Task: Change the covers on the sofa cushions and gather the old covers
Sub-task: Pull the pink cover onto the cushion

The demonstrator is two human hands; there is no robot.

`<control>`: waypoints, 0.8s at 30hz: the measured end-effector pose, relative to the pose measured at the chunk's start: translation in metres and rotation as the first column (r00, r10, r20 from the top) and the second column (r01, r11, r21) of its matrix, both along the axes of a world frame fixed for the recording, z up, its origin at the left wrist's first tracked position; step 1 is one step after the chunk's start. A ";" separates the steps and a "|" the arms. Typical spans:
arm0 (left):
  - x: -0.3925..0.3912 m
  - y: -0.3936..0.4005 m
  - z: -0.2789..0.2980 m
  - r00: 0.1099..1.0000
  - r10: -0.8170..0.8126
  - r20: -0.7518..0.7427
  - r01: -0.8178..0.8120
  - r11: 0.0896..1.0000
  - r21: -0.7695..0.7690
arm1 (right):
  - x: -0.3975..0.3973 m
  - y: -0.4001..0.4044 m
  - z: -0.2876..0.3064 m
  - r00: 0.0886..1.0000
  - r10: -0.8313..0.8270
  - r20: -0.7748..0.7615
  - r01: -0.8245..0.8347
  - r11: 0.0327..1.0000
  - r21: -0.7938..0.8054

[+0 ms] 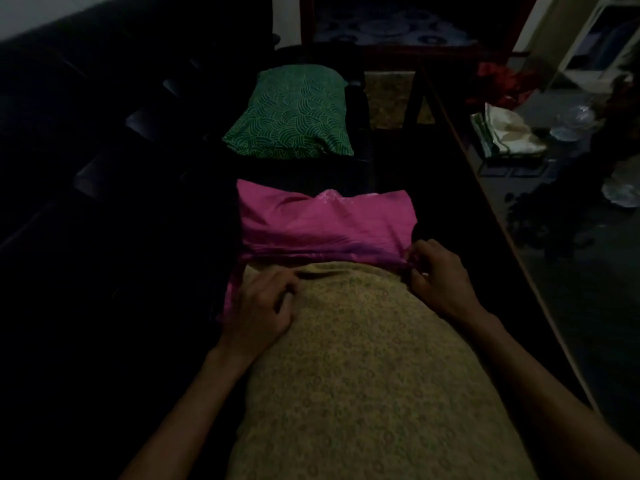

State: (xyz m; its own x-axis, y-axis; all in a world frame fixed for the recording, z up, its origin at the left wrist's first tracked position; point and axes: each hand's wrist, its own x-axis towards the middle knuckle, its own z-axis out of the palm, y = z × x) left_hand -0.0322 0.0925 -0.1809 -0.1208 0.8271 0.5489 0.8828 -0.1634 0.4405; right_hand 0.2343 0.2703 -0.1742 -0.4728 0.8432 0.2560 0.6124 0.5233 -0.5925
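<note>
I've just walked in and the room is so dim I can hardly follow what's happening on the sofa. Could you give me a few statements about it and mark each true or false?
1. Both hands are at the edge of the pink cover. True: the left hand and the right hand hold its open edge.
2. The yellow patterned cushion is fully inside the pink cover. False: only its far end is in; most of it shows.
3. A green patterned cushion lies further along the sofa. True.
4. The green cushion touches the pink cover. False: a dark strip of seat separates them.
5. The right hand is resting flat and open. False: its fingers pinch the cover's edge.
</note>
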 end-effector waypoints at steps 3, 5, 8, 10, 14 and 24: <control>0.012 0.001 -0.007 0.959 0.102 0.264 -0.097 0.995 -0.031 | -0.003 0.012 -0.005 0.990 -0.140 0.010 0.140 0.976 -0.168; 0.013 0.000 -0.013 0.931 0.191 0.312 -0.174 0.981 -0.081 | -0.003 0.020 -0.017 0.988 -0.152 0.034 0.155 0.937 -0.311; 0.014 0.000 -0.020 0.878 0.286 0.384 -0.165 0.934 -0.316 | -0.010 0.017 -0.024 0.993 -0.114 0.023 0.112 0.877 -0.468; 0.017 0.005 -0.024 0.840 0.326 0.434 -0.168 0.916 -0.364 | -0.017 0.013 -0.018 0.993 -0.116 0.021 0.111 0.862 -0.494; 0.002 0.013 -0.010 0.837 0.381 0.392 -0.306 0.921 -0.242 | -0.038 0.003 0.017 0.997 -0.077 -0.004 0.066 0.874 -0.481; -0.111 -0.027 0.050 0.905 0.372 0.206 -0.236 0.843 -0.483 | -0.087 -0.081 -0.016 0.997 0.067 -0.025 -0.071 0.906 -0.417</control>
